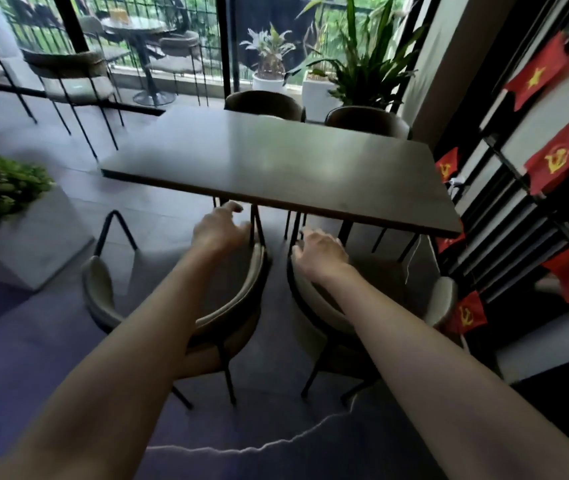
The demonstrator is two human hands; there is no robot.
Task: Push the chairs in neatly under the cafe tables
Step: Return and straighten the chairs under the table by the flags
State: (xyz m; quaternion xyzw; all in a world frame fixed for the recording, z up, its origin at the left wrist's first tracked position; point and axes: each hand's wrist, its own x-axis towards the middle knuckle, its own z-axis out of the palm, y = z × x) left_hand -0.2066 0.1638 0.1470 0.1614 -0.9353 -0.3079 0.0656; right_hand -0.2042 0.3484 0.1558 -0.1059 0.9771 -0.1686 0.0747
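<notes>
Right now both your arms reach forward over two curved-back chairs standing side by side at the near edge of the dark rectangular table (276,161). Your left hand (219,228) hovers above the right end of the left chair (103,296), its fingers loosely spread and curled downward, closed on nothing. Your right hand (321,252) sits at the left end of the right chair (444,299); its fingers bend down over the backrest's top edge, though you cannot tell whether they truly clamp it. Each chair's seat is partly under the tabletop, with the backrests out on your side. Two more chairs (264,100) stand tucked at the far side of the table. A potted plant (362,64) stands behind them, a square planter (34,237) sits on the floor to your left, and small red flags (553,161) hang along the right wall.
</notes>
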